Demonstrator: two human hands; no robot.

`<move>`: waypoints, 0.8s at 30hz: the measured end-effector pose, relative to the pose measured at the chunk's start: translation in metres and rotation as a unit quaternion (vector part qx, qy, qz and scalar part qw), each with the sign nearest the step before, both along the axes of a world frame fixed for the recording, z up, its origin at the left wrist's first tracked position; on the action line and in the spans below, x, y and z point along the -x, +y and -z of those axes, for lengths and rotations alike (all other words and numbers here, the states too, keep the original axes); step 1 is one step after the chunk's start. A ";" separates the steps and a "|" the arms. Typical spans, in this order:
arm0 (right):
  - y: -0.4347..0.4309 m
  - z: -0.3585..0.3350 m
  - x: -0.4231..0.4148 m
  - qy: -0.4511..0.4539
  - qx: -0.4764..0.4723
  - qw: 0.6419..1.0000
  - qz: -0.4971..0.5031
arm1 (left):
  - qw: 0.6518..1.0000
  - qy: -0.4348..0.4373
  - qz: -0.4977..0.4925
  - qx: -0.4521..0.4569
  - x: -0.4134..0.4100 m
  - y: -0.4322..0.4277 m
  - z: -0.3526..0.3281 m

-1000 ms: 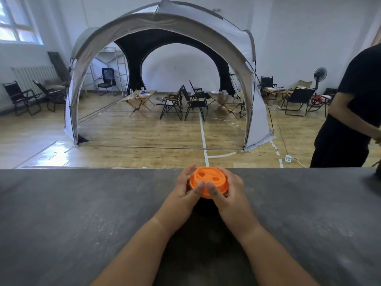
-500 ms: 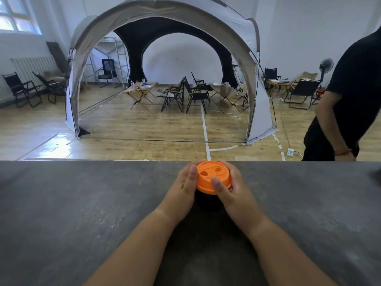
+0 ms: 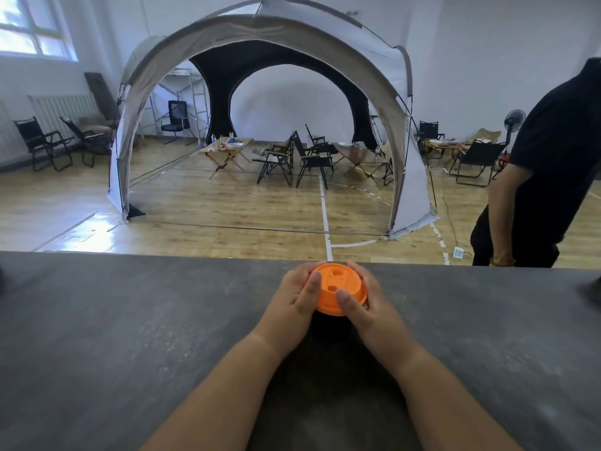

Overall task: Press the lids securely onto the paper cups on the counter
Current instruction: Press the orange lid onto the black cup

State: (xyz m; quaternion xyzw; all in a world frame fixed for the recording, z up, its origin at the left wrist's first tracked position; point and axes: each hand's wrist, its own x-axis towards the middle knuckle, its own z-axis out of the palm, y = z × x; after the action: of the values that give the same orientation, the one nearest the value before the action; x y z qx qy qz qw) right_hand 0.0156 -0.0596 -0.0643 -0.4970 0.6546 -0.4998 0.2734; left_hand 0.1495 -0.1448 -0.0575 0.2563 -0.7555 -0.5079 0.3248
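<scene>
- Gripping an orange lid (image 3: 338, 286) from both sides, a person's two hands close round the top of a dark paper cup (image 3: 330, 325), which stands upright on a grey table (image 3: 130, 320) near its far edge, at 12 o'clock from the wearer.
- Left hand (image 3: 294, 297) wraps the cup's 9 o'clock side, fingers curled behind the rim, with its thumb (image 3: 313, 283) lying on the lid's edge.
- Right hand (image 3: 367, 304) holds the 3 o'clock side the same way, its thumb (image 3: 345, 299) pressed on the lid's near edge at about 5 o'clock.
- Lid sits on the cup's mouth with small openings showing on top; whether it is seated all the way round cannot be told.
- Cup's body is mostly hidden by hands and lid; only a dark strip shows below the lid, between the wrists.
- Beyond the table at 12 o'clock, a grey and black dome tent (image 3: 260, 43) stands on a wooden floor, with folding chairs (image 3: 292, 157) inside.
- At 2 o'clock, a second person in black (image 3: 553, 157) stands just past the table's far edge, one arm hanging down, with a standing fan (image 3: 514, 120) behind and a white power strip (image 3: 458, 253) on the floor beside them.
- At 10 o'clock, a bright window (image 3: 29, 30) sits above a radiator (image 3: 61, 109).
</scene>
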 end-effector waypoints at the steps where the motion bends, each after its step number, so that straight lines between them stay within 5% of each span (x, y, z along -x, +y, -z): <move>1: 0.000 -0.001 0.000 0.000 0.001 1.000 -0.003 | 1.000 -0.003 0.002 -0.001 -0.001 0.000 0.000; 6: 0.004 -0.008 -0.007 0.006 -0.010 1.000 0.008 | 0.997 -0.068 0.029 -0.030 -0.008 0.003 -0.016; 10: -0.014 -0.029 -0.047 -0.102 0.017 0.993 -0.056 | 0.990 -0.106 0.032 -0.085 -0.062 -0.008 -0.033; 15: -0.059 -0.039 -0.159 -0.361 -0.001 0.925 -0.124 | 0.985 -0.016 -0.143 -0.090 -0.189 -0.014 -0.039; 18: -0.087 -0.027 -0.234 -0.503 -0.142 0.834 -0.176 | 0.968 0.023 -0.230 -0.101 -0.269 -0.018 -0.031; 20: -0.100 -0.022 -0.283 -0.523 -0.183 0.801 -0.227 | 0.960 0.047 -0.260 -0.098 -0.315 -0.020 -0.026; 24: -0.125 -0.022 -0.371 -0.506 -0.181 0.807 -0.246 | 0.938 0.043 -0.334 -0.079 -0.387 -0.020 -0.021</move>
State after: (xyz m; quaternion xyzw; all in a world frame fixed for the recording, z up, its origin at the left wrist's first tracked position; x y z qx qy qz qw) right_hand 0.3868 -0.1847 -0.0418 -0.2592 0.3581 -0.4689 0.7646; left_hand 0.5364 -0.1648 -0.0363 0.4971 -0.5692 -0.4385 0.4865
